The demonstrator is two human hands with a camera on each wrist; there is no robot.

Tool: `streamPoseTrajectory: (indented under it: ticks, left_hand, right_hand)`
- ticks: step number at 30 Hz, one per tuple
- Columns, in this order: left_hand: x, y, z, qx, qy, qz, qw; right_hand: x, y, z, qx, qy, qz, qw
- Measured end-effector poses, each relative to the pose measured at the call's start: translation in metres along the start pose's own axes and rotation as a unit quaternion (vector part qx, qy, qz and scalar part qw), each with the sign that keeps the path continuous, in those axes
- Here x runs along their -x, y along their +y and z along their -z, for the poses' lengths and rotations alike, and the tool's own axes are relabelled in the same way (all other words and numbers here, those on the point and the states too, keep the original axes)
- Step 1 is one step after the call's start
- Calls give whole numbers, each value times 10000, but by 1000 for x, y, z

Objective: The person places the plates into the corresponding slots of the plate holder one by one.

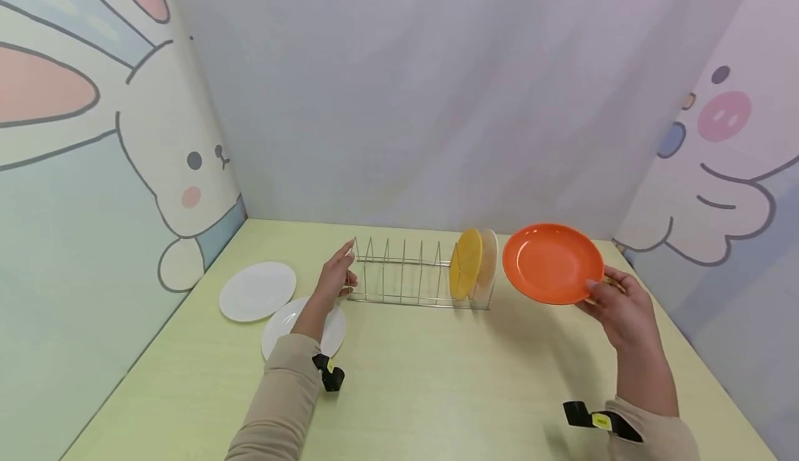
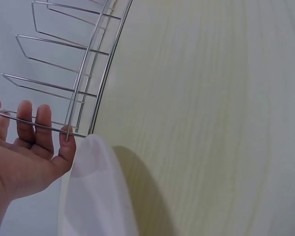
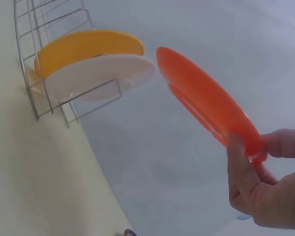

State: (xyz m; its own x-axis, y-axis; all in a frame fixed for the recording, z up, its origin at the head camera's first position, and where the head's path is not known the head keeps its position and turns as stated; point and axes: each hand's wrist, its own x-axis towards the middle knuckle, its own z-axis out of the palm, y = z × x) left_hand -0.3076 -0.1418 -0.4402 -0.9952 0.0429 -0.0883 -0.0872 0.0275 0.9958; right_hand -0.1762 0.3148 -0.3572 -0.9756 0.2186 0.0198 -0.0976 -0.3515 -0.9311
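Observation:
My left hand (image 1: 335, 277) holds the left end of a wire dish rack (image 1: 402, 300); its fingers curl round the end wire in the left wrist view. A yellow plate (image 1: 465, 265) and a white plate (image 1: 490, 270) stand on edge side by side in the rack's right end. To the right of the rack, my right hand (image 1: 624, 306) grips an orange plate (image 1: 552, 263) by its right edge, thumb on the upper face and fingers beneath. The orange plate is up off the table, its inside towards the head camera.
Two white plates lie on the table at the left: one farther back (image 1: 257, 291), the other (image 1: 281, 326) partly under my left forearm. Behind the rack stands a pale grey wall (image 1: 399, 100). Side walls with cartoon animals flank the table (image 1: 437, 385).

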Motion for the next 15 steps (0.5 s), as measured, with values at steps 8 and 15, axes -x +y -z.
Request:
streamPoseTrajectory:
  ticks: [8, 15]
  left_hand:
    - [0, 0, 1, -13, 29, 59, 10000]
    - [-1, 0, -1, -16, 28, 84, 10000]
  right_hand:
    - [2, -9, -23, -252, 131, -37, 9996]
    - [-1, -8, -43, -302, 101, 28, 9995]
